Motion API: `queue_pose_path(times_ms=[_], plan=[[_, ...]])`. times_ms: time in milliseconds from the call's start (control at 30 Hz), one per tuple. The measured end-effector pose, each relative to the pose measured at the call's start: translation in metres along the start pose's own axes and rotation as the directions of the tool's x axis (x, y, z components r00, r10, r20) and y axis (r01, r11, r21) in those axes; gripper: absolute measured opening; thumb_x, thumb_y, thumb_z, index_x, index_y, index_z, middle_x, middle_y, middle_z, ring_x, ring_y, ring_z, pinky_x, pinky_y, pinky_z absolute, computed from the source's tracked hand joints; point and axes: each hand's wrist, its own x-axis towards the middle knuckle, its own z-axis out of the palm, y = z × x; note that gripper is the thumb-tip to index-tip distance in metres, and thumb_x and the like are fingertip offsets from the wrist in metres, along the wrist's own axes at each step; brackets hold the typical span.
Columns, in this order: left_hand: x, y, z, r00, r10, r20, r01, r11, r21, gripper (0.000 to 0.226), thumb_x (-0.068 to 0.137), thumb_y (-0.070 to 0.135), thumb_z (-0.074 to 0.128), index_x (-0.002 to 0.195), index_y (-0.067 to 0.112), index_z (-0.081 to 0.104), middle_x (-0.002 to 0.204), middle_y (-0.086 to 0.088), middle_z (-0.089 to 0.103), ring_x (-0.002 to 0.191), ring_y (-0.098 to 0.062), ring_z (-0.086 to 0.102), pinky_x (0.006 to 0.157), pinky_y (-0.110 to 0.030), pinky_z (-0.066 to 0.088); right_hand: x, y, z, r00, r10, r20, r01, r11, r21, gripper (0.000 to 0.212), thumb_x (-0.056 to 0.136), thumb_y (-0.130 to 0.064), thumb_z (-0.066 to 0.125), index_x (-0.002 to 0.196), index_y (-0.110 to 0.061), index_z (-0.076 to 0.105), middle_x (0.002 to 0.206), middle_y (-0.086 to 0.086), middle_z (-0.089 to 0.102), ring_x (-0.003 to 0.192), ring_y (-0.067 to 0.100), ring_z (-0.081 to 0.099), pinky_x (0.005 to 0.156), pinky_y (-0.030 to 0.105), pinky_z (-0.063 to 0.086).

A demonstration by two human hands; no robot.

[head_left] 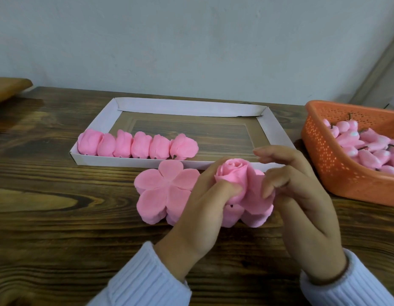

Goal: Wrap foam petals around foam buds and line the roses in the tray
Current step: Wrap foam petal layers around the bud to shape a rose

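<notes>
A pink foam rose (pixel 232 173) with petals partly wrapped stands upright between my hands, over a stack of flower-shaped foam petals (pixel 167 191). My left hand (pixel 202 206) grips the rose from the left, thumb pressed on its side. My right hand (pixel 297 191) curls its fingers against a petal on the rose's right side. Several finished pink roses (pixel 136 146) lie in a row along the near-left wall of the white cardboard tray (pixel 187 107).
An orange perforated plastic basket (pixel 330 155) at the right holds several pink foam buds (pixel 368 146) with dark stems. The wooden table (pixel 59 206) runs to a grey wall behind. A wooden board edge (pixel 8 87) shows at the far left.
</notes>
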Motion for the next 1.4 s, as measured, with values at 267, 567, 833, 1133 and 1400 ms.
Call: queue_pose_path(times_ms=[267,567,833,1133,1400], plan=[[-0.007,0.006,0.007,0.985,0.058,0.16,-0.073,0.993,0.094,0.04,0.081,0.04,0.068,0.106,0.012,0.054,0.079,0.01,0.061,0.072,-0.003,0.057,0.067,-0.017,0.048,-0.001,0.001,0.005,0.999,-0.023,-0.038,0.025,0.998,0.052,0.019,0.08,-0.009,0.052,0.082,-0.028,0.057,0.122,0.002,0.053,0.109,0.012,0.053,0.091,0.027,0.041],[-0.012,0.01,0.004,0.97,0.008,0.243,-0.034,0.994,0.102,0.04,0.077,0.002,0.067,0.107,0.026,0.055,0.09,0.017,0.065,0.087,0.0,0.062,0.077,-0.016,0.049,-0.005,-0.001,0.006,0.993,0.092,-0.075,-0.064,0.947,0.314,0.027,0.084,-0.016,0.057,0.105,-0.033,0.06,0.121,-0.004,0.058,0.113,0.019,0.057,0.09,0.035,0.047],[-0.01,0.013,0.007,0.99,0.094,0.109,-0.108,0.985,0.138,0.016,0.078,0.017,0.065,0.094,0.014,0.063,0.082,-0.02,0.062,0.073,-0.038,0.064,0.069,-0.041,0.057,-0.006,0.002,0.015,0.879,0.474,0.054,-0.358,0.581,0.731,0.045,0.082,-0.053,0.067,0.113,-0.021,0.063,0.115,0.012,0.064,0.111,0.028,0.061,0.086,0.037,0.054],[-0.008,0.013,0.011,0.964,0.248,-0.093,-0.225,0.953,0.205,0.031,0.077,0.025,0.064,0.099,0.004,0.061,0.097,-0.002,0.067,0.094,-0.019,0.066,0.079,-0.036,0.057,-0.004,-0.003,0.022,0.776,0.511,0.371,-0.578,0.337,0.743,0.049,0.09,-0.024,0.047,0.127,0.007,0.046,0.126,0.024,0.058,0.104,0.036,0.06,0.078,0.042,0.057],[-0.009,0.014,0.011,0.971,0.228,-0.076,-0.207,0.954,0.216,0.033,0.073,0.022,0.067,0.101,0.004,0.06,0.095,0.008,0.068,0.087,-0.007,0.066,0.075,-0.023,0.054,-0.006,-0.005,0.023,0.763,0.394,0.513,-0.6,0.137,0.788,0.07,0.079,-0.027,0.077,0.135,0.002,0.045,0.122,0.027,0.053,0.112,0.041,0.043,0.097,0.055,0.034]])
